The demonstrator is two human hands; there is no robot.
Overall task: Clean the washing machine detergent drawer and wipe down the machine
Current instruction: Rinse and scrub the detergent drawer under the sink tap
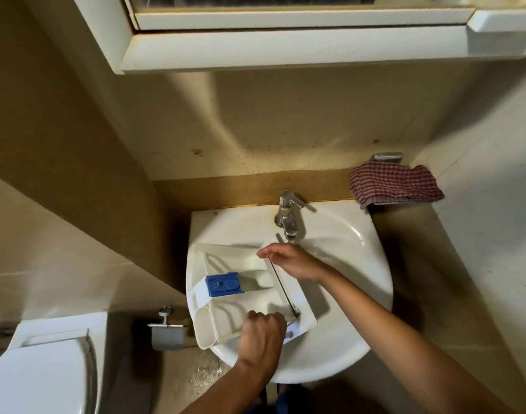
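Note:
A white detergent drawer point(244, 265) with a blue insert point(224, 284) lies across the white sink point(354, 282), its front panel toward the right. My left hand point(263, 333) grips the drawer's near edge with curled fingers. My right hand point(291, 261) rests on the drawer's far end by the front panel, fingers closed over its edge, just below the chrome tap point(287, 215). No water can be seen running from the tap.
A red checked cloth point(394, 185) lies on the ledge at the back right. A toilet point(40, 375) stands at the lower left, with a paper holder point(166, 331) beside the sink. A cabinet point(285, 34) hangs overhead.

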